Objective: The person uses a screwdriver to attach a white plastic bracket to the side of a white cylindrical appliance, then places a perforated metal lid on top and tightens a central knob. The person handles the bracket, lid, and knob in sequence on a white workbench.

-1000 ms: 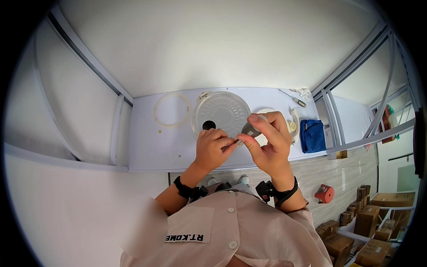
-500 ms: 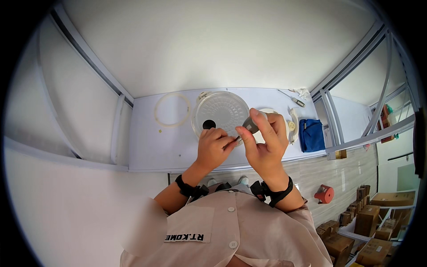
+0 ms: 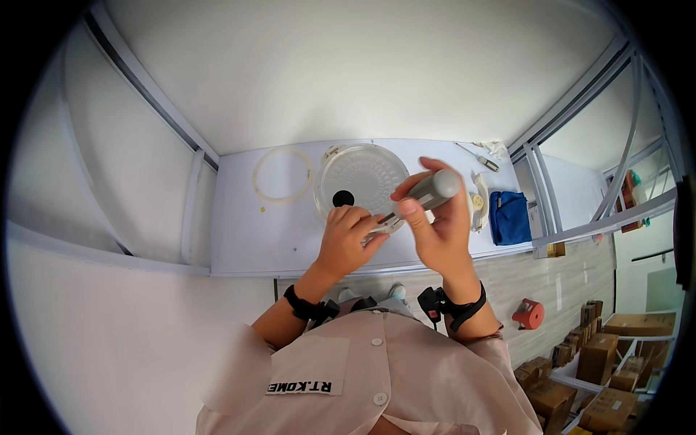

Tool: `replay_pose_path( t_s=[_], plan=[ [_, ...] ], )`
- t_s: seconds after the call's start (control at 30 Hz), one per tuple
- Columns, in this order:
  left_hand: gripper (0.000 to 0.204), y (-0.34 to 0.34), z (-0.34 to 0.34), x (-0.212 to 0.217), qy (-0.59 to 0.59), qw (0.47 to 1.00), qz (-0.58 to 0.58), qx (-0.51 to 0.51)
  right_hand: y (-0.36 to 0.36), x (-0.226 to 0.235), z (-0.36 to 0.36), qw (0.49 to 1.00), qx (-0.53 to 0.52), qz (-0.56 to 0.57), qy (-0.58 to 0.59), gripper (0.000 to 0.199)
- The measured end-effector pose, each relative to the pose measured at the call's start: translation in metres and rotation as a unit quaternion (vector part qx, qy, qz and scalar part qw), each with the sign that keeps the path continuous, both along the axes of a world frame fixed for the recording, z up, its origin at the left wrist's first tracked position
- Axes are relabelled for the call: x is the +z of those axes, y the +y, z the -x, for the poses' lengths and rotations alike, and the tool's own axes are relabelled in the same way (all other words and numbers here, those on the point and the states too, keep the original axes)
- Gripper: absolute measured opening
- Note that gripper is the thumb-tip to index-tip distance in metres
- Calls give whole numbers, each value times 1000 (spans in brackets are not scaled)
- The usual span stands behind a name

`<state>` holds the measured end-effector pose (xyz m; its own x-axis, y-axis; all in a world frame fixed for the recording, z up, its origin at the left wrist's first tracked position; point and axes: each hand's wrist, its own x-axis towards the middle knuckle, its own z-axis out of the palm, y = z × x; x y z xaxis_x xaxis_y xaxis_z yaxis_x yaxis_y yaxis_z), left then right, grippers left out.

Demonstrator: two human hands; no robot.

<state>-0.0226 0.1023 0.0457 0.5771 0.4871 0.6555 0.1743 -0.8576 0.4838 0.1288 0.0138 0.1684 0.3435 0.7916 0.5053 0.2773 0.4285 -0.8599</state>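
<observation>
A screwdriver (image 3: 438,187) with a thick grey handle lies between the thumb and fingers of my right hand (image 3: 448,235), its handle end tilted up to the right. Its shaft slants down-left to a small pale part (image 3: 391,224) pinched in the fingertips of my left hand (image 3: 344,241). Exactly where the tip meets the part is hidden by my fingers. Just beyond my hands sits a round translucent cover (image 3: 371,170) with a ribbed pattern and a black disc (image 3: 343,199) near its lower left edge.
A thin pale ring (image 3: 255,180) lies at the left on the white table (image 3: 250,246). To the right are a curved white part (image 3: 483,190), a blue cloth pouch (image 3: 510,219) and a second screwdriver (image 3: 489,164). A red stool (image 3: 529,315) and cardboard boxes (image 3: 599,358) stand on the floor.
My right hand has shifted right and turned, tipping the screwdriver's handle up and outward. More of the pale part now shows at my left fingertips. My left hand has barely moved.
</observation>
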Motion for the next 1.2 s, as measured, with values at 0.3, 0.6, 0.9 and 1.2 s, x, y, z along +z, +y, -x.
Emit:
replay_pose_path(
  t_s=[0.3, 0.6, 0.9, 1.2],
  plan=[
    [39, 9, 23, 16, -31, 998, -14, 45, 0, -4, -14, 972, -54, 44, -222, 39],
    [41, 45, 60, 3, 3, 997, 24, 79, 3, -72, 14, 909, -19, 162, -383, 45],
    [44, 44, 60, 1, 26, 997, 22, 71, 3, -89, 10, 923, -68, 172, -338, 33],
    [41, 27, 46, 5, 23, 998, 18, 52, -11, -81, -10, 925, -33, 202, -320, 33]
  ],
)
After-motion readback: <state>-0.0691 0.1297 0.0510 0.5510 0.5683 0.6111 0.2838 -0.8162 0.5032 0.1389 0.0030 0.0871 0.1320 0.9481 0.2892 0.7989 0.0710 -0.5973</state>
